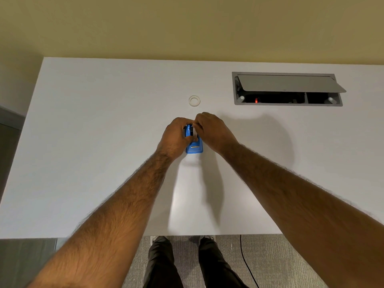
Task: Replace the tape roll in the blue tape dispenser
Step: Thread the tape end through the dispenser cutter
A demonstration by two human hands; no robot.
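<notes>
blue tape dispenser sits mid table, cutter end toward you. your left hand wraps its side, fingers curled tight on the body. your right hand curls over the top, fingertips pinching a white piece in the roll bay, likely the tape roll; mostly hidden. a white ring lies apart, beyond the hands; spare or spent core, cannot tell. step reads as working the roll at its cradle; seating or lifting, unclear. next: keep the body pinned and move the roll straight along the slot.
</notes>
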